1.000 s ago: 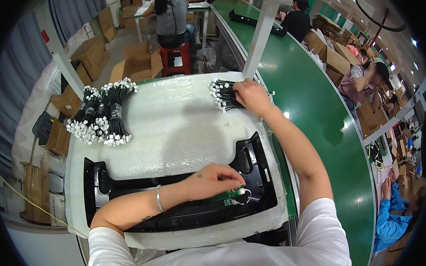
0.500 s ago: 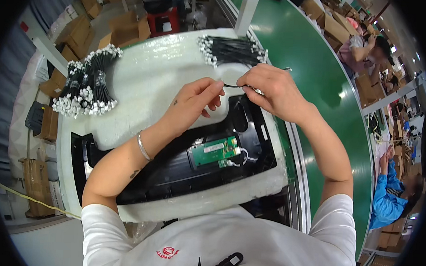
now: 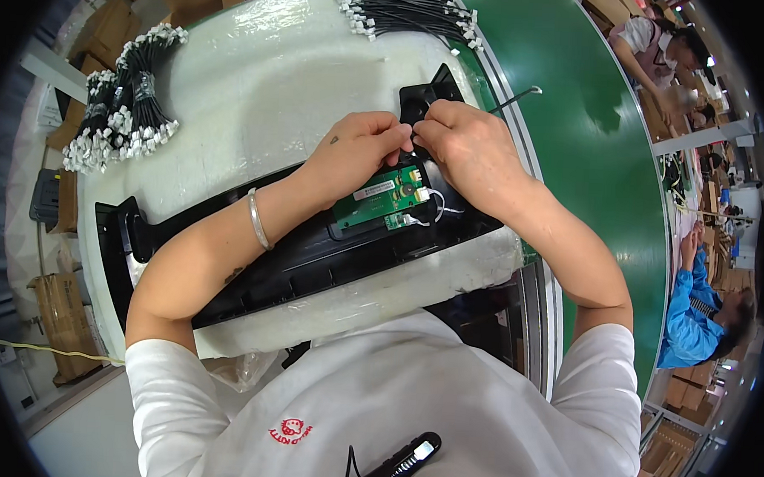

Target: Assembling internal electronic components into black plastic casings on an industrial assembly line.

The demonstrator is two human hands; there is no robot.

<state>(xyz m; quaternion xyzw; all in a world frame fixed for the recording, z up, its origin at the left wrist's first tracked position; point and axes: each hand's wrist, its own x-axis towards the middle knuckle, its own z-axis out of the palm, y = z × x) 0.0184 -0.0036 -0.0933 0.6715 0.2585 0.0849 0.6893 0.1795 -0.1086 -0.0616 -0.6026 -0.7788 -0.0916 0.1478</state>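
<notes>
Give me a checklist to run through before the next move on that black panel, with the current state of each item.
1. Black panel lying on the white padded bench: ok.
2. Green circuit board seated in the panel: ok.
3. Left hand and right hand meeting just above the board: ok.
4. Black cable held in the right hand: ok.
5. Cable plug mated with the board: cannot tell, fingers hide it.
6. Spare cable bundle within reach: ok.

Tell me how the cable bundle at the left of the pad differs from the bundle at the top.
The left cable bundle looks thicker and is cinched with a band at its middle, so its ends fan out; the top cable bundle lies flatter and looser. The left one runs nearly top to bottom, the top one across. The left one lies far from both hands; the top one is nearer the right hand. Both are black wires with white plugs, on the white pad.
</notes>
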